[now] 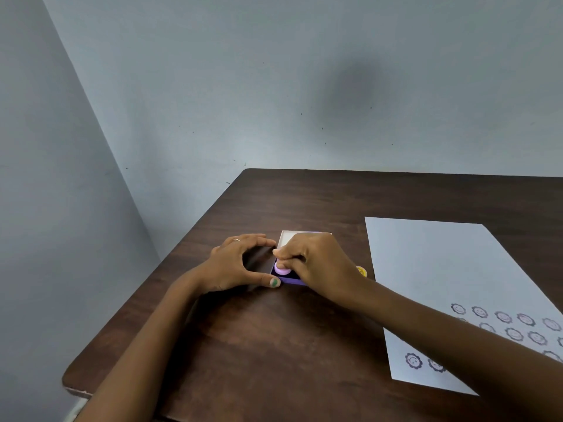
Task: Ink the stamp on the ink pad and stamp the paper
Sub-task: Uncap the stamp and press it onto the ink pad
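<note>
A small round pink stamp (282, 268) stands on the purple ink pad (290, 280), pressed down into its dark inside. My right hand (316, 263) grips the stamp from above and hides most of the pad. The pad's white lid (285, 238) is open behind it. My left hand (239, 263) rests on the table against the pad's left side, thumb at its front corner and fingers near the lid. The white paper (432, 269) lies to the right, with several flower-face prints along its near part.
A small yellow round object (361, 271) peeks out just right of my right hand. The dark wooden table (259, 345) has its left edge close to my left forearm. A grey wall rises behind the table.
</note>
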`<state>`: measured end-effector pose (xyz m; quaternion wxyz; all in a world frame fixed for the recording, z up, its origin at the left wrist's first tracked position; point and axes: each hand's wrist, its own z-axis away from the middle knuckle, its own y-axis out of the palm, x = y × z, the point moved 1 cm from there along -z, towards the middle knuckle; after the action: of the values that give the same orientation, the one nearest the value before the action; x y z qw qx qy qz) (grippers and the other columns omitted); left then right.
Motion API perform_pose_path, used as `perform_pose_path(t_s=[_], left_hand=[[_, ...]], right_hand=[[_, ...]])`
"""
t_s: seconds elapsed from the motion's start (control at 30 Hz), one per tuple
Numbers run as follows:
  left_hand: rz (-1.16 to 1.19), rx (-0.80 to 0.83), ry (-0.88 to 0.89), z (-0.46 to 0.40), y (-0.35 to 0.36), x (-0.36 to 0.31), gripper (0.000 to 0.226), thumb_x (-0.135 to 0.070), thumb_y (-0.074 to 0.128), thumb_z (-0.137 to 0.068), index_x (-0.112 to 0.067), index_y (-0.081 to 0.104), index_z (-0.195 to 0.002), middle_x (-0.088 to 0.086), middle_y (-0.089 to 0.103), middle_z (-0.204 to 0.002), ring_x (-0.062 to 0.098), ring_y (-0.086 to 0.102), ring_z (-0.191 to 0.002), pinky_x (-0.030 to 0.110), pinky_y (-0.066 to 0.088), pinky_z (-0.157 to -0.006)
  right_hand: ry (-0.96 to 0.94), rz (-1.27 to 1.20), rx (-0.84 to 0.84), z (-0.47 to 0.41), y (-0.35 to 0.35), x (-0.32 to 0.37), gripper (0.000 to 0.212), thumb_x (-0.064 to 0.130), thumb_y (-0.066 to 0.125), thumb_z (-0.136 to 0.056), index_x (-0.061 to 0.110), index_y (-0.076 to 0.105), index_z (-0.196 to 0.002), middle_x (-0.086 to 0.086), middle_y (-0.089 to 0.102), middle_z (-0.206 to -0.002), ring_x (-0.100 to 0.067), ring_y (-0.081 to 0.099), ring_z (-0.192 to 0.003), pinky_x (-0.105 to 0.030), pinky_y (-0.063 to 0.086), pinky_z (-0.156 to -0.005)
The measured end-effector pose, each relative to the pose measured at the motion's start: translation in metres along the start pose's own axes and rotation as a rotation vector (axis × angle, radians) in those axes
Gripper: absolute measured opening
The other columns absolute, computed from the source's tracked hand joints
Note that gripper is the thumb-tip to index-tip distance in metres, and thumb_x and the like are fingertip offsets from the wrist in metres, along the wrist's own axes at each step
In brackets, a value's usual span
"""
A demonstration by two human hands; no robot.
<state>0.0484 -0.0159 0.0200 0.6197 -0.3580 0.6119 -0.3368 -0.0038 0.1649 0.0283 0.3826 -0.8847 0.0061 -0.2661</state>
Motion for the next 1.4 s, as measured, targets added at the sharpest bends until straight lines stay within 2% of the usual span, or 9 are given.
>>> perform_pose_path(t_s=[0.07, 0.43, 0.53, 0.63, 0.8, 1.03, 1.13, 1.3, 1.4], left_hand=[[-0.004, 0.000, 0.001, 0.000, 0.000, 0.000, 0.075, -0.054, 0.077, -0.066, -0.043, 0.044, -0.133, -0.018, 0.036, -0.146, 0.011, 0.022, -0.138, 0.046, 0.019, -0.115], [-0.001, -0.003, 0.003, 0.000, 0.001, 0.001, 0.075, -0.055, 0.077, -0.066, -0.044, 0.044, -0.132, -0.018, 0.035, -0.146, 0.012, 0.022, -0.138, 0.045, 0.019, -0.114], [-0.002, -0.002, 0.004, 0.000, 0.001, 0.001, 0.075, -0.055, 0.076, -0.066, -0.045, 0.044, -0.132, -0.017, 0.036, -0.146, 0.011, 0.022, -0.138, 0.044, 0.019, -0.114], [0.000, 0.001, 0.003, 0.000, 0.001, 0.001, 0.074, -0.056, 0.076, -0.066, -0.045, 0.043, -0.132, -0.018, 0.035, -0.146, 0.011, 0.021, -0.138, 0.044, 0.018, -0.114], [0.001, -0.006, 0.007, 0.001, 0.001, 0.000, 0.073, -0.054, 0.077, -0.066, -0.045, 0.045, -0.131, -0.019, 0.037, -0.145, 0.010, 0.022, -0.137, 0.044, 0.019, -0.114], [-0.002, 0.000, 0.009, 0.001, 0.001, 0.000, 0.073, -0.054, 0.076, -0.067, -0.045, 0.044, -0.131, -0.017, 0.036, -0.146, 0.011, 0.021, -0.138, 0.044, 0.018, -0.114], [0.004, 0.001, 0.010, 0.001, 0.001, 0.000, 0.072, -0.054, 0.077, -0.067, -0.045, 0.044, -0.131, -0.018, 0.036, -0.146, 0.011, 0.021, -0.138, 0.045, 0.018, -0.114], [0.014, -0.002, 0.009, 0.000, 0.001, 0.001, 0.073, -0.054, 0.077, -0.066, -0.046, 0.044, -0.131, -0.017, 0.036, -0.146, 0.011, 0.021, -0.138, 0.045, 0.018, -0.114], [0.016, 0.006, 0.011, 0.000, 0.001, 0.003, 0.073, -0.057, 0.077, -0.065, -0.047, 0.045, -0.130, -0.018, 0.037, -0.145, 0.010, 0.022, -0.138, 0.043, 0.018, -0.114]], right_hand=[[-0.062, 0.031, 0.017, 0.005, 0.002, 0.002, 0.013, 0.005, 0.068, -0.076, 0.003, 0.072, -0.089, -0.014, 0.075, -0.087, -0.020, 0.068, -0.078, -0.027, 0.052, -0.074], [0.066, -0.070, -0.069, 0.003, -0.002, -0.001, 0.013, 0.008, 0.070, -0.076, 0.006, 0.073, -0.088, -0.013, 0.075, -0.088, -0.010, 0.066, -0.077, -0.018, 0.050, -0.074], [-0.040, 0.018, -0.017, 0.007, 0.002, 0.004, 0.014, 0.005, 0.067, -0.078, 0.004, 0.072, -0.091, -0.014, 0.075, -0.091, -0.017, 0.068, -0.082, -0.025, 0.052, -0.077], [0.062, -0.057, -0.071, 0.005, 0.000, 0.000, 0.015, 0.006, 0.070, -0.076, 0.005, 0.072, -0.090, -0.014, 0.075, -0.091, -0.011, 0.066, -0.081, -0.013, 0.048, -0.076], [-0.019, 0.031, -0.077, 0.009, 0.006, 0.005, 0.014, 0.004, 0.067, -0.078, 0.003, 0.071, -0.092, -0.016, 0.074, -0.090, -0.023, 0.068, -0.081, -0.033, 0.055, -0.075], [-0.094, 0.133, -0.024, 0.011, 0.008, 0.007, 0.018, 0.001, 0.066, -0.078, 0.000, 0.070, -0.095, -0.018, 0.073, -0.093, -0.026, 0.069, -0.083, -0.033, 0.056, -0.076], [0.018, 0.053, -0.073, 0.009, 0.004, 0.005, 0.016, 0.003, 0.063, -0.080, 0.001, 0.070, -0.094, -0.018, 0.073, -0.092, -0.026, 0.068, -0.083, -0.038, 0.054, -0.077], [-0.225, 0.299, 0.065, 0.015, 0.009, 0.011, 0.014, 0.000, 0.056, -0.079, 0.002, 0.067, -0.088, -0.015, 0.071, -0.090, -0.030, 0.065, -0.081, -0.042, 0.055, -0.069], [-0.065, 0.134, -0.008, 0.010, 0.007, 0.008, 0.014, 0.003, 0.060, -0.081, 0.001, 0.070, -0.090, -0.020, 0.072, -0.091, -0.030, 0.067, -0.083, -0.045, 0.055, -0.073]])
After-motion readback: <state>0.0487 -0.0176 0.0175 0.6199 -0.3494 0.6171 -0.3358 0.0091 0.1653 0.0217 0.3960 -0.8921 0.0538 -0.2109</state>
